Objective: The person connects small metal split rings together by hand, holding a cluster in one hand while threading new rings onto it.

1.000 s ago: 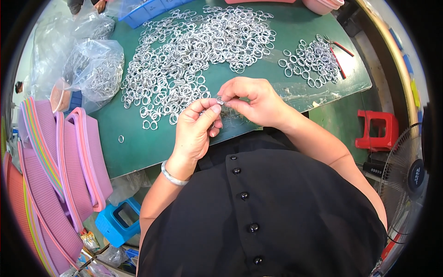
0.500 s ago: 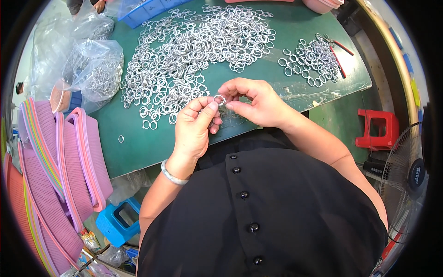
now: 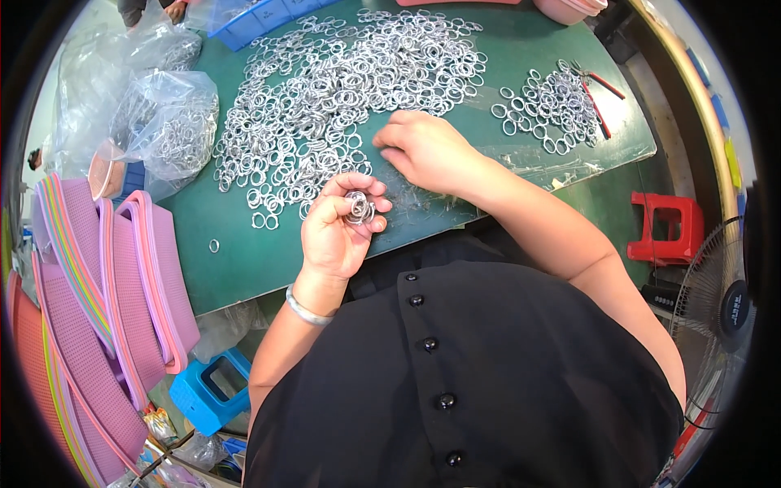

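Several silver metal rings point(image 3: 360, 208) sit bunched in my left hand point(image 3: 332, 236), whose fingers curl round them just above the table's near edge. My right hand point(image 3: 429, 154) hovers beside the near side of a big heap of the same silver rings point(image 3: 325, 102). Its fingers are bent and drawn together with the thumb, palm down. What they pinch, if anything, is hidden from this angle. A smaller pile of rings point(image 3: 553, 106) lies to the right, touching red-handled pliers point(image 3: 604, 102). One lone ring point(image 3: 214, 245) rests at the left.
The green table point(image 3: 236, 276) carries clear plastic bags of rings point(image 3: 175, 122) and a blue crate point(image 3: 268, 18). Pink baskets point(image 3: 146, 276) stack at the left, above a blue stool point(image 3: 210, 392). A red stool point(image 3: 667, 229) and a fan point(image 3: 716, 317) stand right.
My hands have parted. The right one has moved up toward the heap, while the left has turned, showing a cluster of rings in its fingers instead of one pinched ring.
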Available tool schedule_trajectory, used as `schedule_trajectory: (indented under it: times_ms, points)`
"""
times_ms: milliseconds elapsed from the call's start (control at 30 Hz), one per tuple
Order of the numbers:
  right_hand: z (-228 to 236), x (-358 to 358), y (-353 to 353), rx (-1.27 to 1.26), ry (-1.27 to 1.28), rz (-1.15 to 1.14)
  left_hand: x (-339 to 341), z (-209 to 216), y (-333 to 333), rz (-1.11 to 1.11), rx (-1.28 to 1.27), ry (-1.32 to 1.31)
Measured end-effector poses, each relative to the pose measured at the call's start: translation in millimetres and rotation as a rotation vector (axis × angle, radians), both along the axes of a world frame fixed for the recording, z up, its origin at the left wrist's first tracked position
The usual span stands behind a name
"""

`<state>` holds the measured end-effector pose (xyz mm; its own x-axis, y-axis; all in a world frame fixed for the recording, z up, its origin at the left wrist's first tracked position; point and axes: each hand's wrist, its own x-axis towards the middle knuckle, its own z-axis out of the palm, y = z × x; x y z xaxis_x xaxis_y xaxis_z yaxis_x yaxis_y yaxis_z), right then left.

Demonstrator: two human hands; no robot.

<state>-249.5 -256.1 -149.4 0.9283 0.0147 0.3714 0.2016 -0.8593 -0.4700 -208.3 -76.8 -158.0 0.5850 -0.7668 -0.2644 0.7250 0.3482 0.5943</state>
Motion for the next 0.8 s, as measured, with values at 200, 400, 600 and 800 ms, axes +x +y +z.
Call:
schedule_trajectory:
  times_ms: [200, 400, 600, 800]
  points:
    - [-3, 35, 14, -0.156, 0.091, -0.105, 1, 1, 3, -0.010, 0.038, 0.012]
    - [-12, 41, 15, 0.023, 0.060, -0.107, -1, 3, 4, 0.009, 0.154, -0.075]
    - [14, 18, 19, 0.275, 0.024, 0.026, -1, 10, 3, 0.091, 0.250, -0.137]
    - [20, -12, 22, 0.386, -0.212, 0.173, -5, 15, -3, 0.115, 0.235, -0.219]
